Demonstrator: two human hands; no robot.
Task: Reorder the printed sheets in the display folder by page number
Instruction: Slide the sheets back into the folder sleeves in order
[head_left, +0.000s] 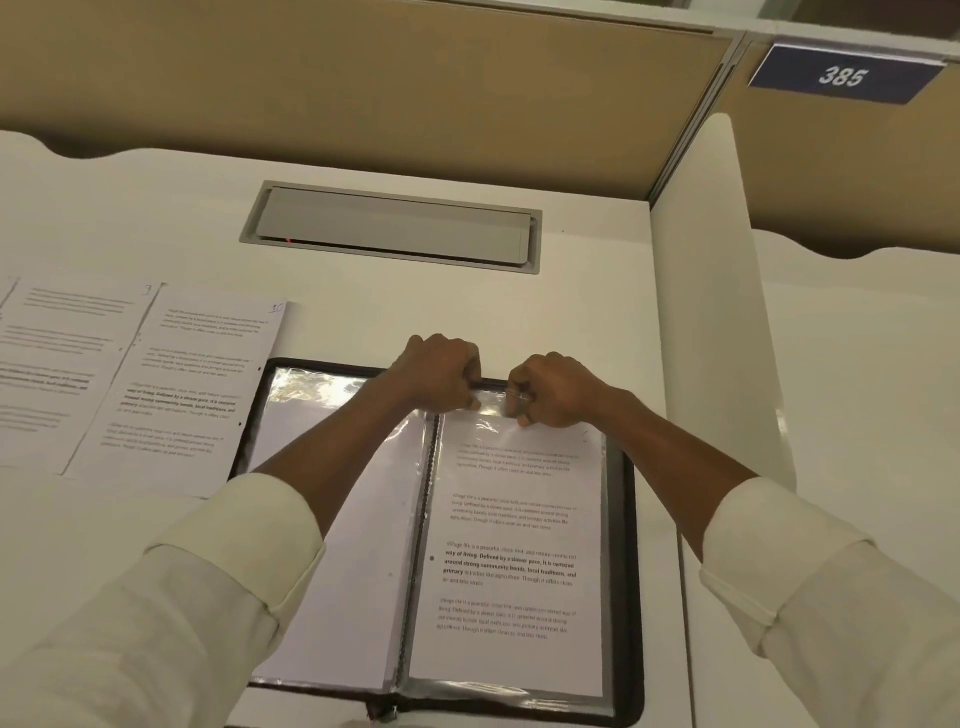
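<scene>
A black display folder (626, 519) lies open on the white desk in front of me. Its right-hand clear sleeve (602, 571) holds a printed sheet (514, 561) with several text paragraphs. My left hand (439, 376) and my right hand (550, 389) both pinch the top edge of that sleeve, close together near the spine. The left page (343, 571) shows a blank white sheet behind glossy plastic, partly hidden by my left forearm. Two loose printed sheets lie to the left: one marked 10 (182, 384) and one marked 3 (57, 364).
A grey cable hatch (395, 228) is set into the desk behind the folder. A white divider panel (717, 291) stands at the right. Tan partition walls (363, 88) rise behind, with a blue sign reading 385 (841, 75).
</scene>
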